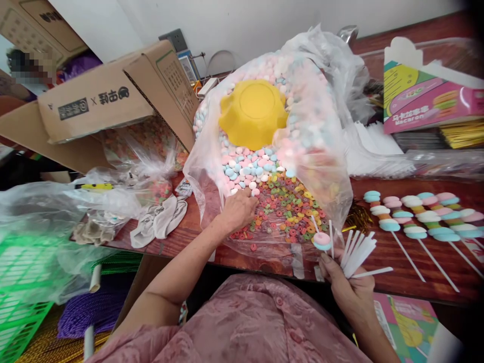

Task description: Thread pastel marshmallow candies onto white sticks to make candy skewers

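Note:
My left hand (238,209) reaches into a big clear plastic bag (321,136) on the table, its fingers closed among pastel macaron candies (245,169) and coloured ring candies (287,206); whether it holds one is hidden. My right hand (346,285) grips a bunch of white sticks (357,252), fanned upward. One stick carries a pink and blue macaron candy (321,241). An upturned yellow bowl (252,113) lies on the candy heap inside the bag.
Several finished candy skewers (416,219) lie on the brown table (401,257) at the right. A pink printed box (427,96) stands behind them. Cardboard boxes (98,103), clear bags and a white cloth (161,222) crowd the left; a green crate (22,282) sits below.

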### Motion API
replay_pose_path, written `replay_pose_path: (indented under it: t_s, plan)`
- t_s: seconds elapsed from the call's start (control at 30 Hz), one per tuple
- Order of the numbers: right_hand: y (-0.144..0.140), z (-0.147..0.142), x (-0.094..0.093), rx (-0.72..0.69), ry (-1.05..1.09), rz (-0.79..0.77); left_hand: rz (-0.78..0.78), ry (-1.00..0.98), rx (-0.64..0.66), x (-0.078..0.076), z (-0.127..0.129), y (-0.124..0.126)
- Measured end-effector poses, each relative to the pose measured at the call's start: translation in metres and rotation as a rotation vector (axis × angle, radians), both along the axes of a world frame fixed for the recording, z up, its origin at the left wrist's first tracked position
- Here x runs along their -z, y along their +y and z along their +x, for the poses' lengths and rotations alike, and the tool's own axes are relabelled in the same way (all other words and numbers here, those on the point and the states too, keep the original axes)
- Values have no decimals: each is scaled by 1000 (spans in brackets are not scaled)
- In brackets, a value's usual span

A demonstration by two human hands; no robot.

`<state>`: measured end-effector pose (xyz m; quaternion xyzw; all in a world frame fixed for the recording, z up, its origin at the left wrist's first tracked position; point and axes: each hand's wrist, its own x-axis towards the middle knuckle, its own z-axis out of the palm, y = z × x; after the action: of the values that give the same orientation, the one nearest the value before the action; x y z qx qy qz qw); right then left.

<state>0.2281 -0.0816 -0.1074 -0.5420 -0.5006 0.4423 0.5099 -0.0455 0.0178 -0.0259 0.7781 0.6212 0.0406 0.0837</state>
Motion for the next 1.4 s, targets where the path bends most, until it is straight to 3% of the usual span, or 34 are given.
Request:
replay_pose_path:
  t_s: [0.2, 0.33, 0.47, 0.67, 0.77, 0.83, 0.9, 1.0, 1.07, 1.17, 1.23, 1.33, 1.4]
  plan:
    - [2, 3, -1, -1, -21, -27, 37, -308, 0, -7, -13, 15]
    - [1, 4, 3, -11, -26, -21, -6, -118, 143, -5, 1, 15]
    - [0, 3, 2, -2, -11, -21, 11, 74, 139, 1, 13, 7]
    - [1, 3, -1, -35, -91, 35, 101, 73, 185, 9, 12, 1]
    - [2, 5, 0, -91, -203, 138, 117, -75, 269, 17, 10, -3]
    - [2, 6, -1, -169, -300, 201, 116, -283, 258, 22, 10, -9]
    - [3, 6, -4, -242, -377, 248, 111, -627, 121, 23, 14, -16]
    - [4, -1, -12, -309, -406, 250, 40, -1193, -188, 18, 22, -29]
    - [6, -7, -20, -350, -393, 215, -30, -1415, -309, 12, 29, -37]
    - [9, -15, -28, -406, -370, 183, -51, -1530, -348, 5, 36, -46]
    - [10, -19, -31, -399, -368, 170, 21, -1526, -332, 3, 39, -50]
    - [11, -22, -33, -359, -384, 152, 239, -1395, -240, 5, 40, -55]
    - [10, -24, -34, -358, -395, 152, 377, -1232, -110, 9, 38, -57]
